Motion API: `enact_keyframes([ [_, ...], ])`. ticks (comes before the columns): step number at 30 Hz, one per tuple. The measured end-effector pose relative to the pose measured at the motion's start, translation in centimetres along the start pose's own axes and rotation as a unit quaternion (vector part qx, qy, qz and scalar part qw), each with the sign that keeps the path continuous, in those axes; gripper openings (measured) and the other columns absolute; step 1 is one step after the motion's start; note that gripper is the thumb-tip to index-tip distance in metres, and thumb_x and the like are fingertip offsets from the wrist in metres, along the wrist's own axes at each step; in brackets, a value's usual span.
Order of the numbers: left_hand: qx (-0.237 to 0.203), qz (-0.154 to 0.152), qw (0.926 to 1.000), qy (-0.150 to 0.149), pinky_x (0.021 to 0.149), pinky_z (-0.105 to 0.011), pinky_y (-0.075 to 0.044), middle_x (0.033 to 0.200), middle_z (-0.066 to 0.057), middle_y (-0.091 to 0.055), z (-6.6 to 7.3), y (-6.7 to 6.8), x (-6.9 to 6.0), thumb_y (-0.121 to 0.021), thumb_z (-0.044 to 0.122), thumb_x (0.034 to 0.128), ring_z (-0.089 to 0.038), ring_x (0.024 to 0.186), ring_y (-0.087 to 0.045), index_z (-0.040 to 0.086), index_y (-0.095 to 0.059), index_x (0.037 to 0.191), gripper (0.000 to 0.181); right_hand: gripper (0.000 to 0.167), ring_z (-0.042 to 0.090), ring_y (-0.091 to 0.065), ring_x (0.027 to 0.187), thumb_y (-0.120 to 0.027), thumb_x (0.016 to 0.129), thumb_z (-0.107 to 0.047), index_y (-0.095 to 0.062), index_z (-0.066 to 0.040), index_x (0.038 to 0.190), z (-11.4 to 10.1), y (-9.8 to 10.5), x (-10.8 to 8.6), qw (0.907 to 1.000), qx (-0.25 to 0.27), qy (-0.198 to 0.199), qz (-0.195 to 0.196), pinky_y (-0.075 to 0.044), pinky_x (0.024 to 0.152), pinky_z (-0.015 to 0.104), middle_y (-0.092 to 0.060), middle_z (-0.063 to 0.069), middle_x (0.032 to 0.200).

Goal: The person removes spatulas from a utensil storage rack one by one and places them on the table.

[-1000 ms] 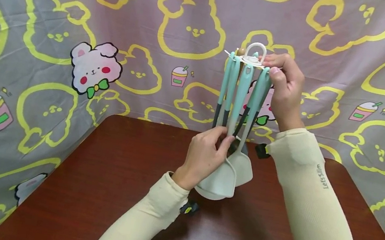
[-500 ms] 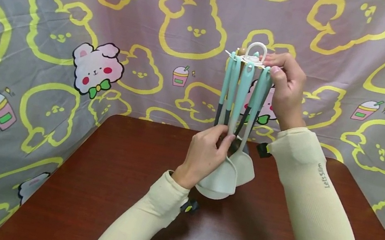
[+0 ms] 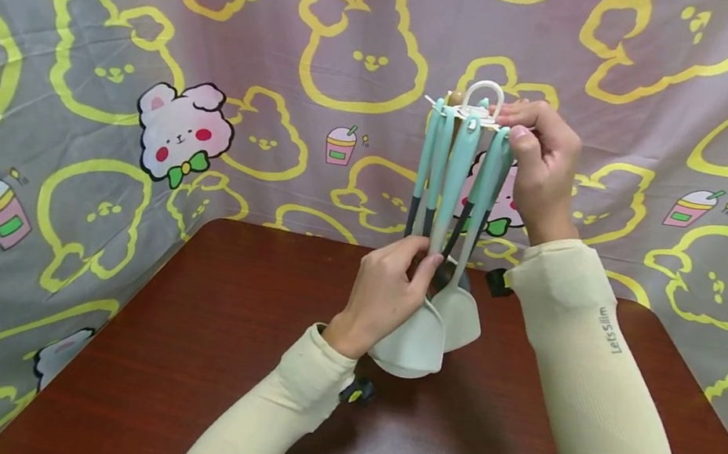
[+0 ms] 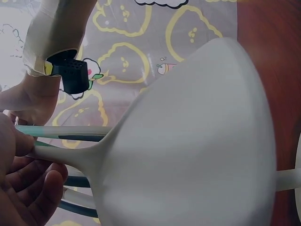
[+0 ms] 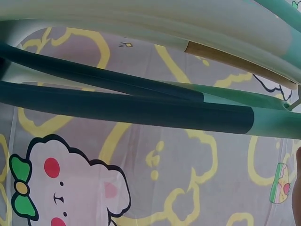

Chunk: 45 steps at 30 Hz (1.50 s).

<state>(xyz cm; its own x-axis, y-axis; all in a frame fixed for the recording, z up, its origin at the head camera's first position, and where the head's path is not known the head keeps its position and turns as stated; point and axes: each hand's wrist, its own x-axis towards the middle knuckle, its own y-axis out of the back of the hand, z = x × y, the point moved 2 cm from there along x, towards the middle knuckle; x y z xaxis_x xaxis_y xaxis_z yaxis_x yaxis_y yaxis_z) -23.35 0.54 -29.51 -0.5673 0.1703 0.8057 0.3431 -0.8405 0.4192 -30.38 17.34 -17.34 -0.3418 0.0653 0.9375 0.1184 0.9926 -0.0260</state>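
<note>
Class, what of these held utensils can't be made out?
Head view: leftmost dark-shafted, turquoise-handled utensil: lower shaft hidden behind left hand.
Left wrist view: broad white blade: cut off by bottom edge.
Same view: rounded white piece: mostly beyond right edge.
Right wrist view: foreground dark shaft: end beyond left edge.

My left hand [image 3: 385,294] blocks part of the front spatula [image 3: 418,344]. Dark utensil head [image 3: 466,281] behind it mostly hidden, can't ID. Brown tip [image 3: 456,98] at the white rack [image 3: 477,116] too small to tell. Worktop [image 3: 233,333]: near edge cropped, stretch of far edge toward back right corner behind my right sleeve [image 3: 602,392]. Left wrist cam crops the spatula blade; right wrist cam catches only a sliver of my right hand [image 3: 545,164].
</note>
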Motion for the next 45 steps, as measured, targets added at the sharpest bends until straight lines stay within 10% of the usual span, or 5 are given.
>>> enact_keyframes([
  [45, -0.027, 0.006, 0.9996, -0.011, 0.056, -0.019, -0.044, 0.073, -0.004, -0.064, -0.9, 4.1, -2.4, -0.069, 0.011, 0.0916, -0.009, 0.062, -0.054, 0.005, -0.069, 0.093, 0.007, 0.029, 0.017, -0.07, 0.093, -0.044, 0.08, -0.014, -0.066, 0.005, 0.08, 0.3, -0.1, -0.3, 0.9998, 0.007, -0.006, 0.019, -0.052, 0.09, 0.026, -0.07, -0.007, 0.087],
])
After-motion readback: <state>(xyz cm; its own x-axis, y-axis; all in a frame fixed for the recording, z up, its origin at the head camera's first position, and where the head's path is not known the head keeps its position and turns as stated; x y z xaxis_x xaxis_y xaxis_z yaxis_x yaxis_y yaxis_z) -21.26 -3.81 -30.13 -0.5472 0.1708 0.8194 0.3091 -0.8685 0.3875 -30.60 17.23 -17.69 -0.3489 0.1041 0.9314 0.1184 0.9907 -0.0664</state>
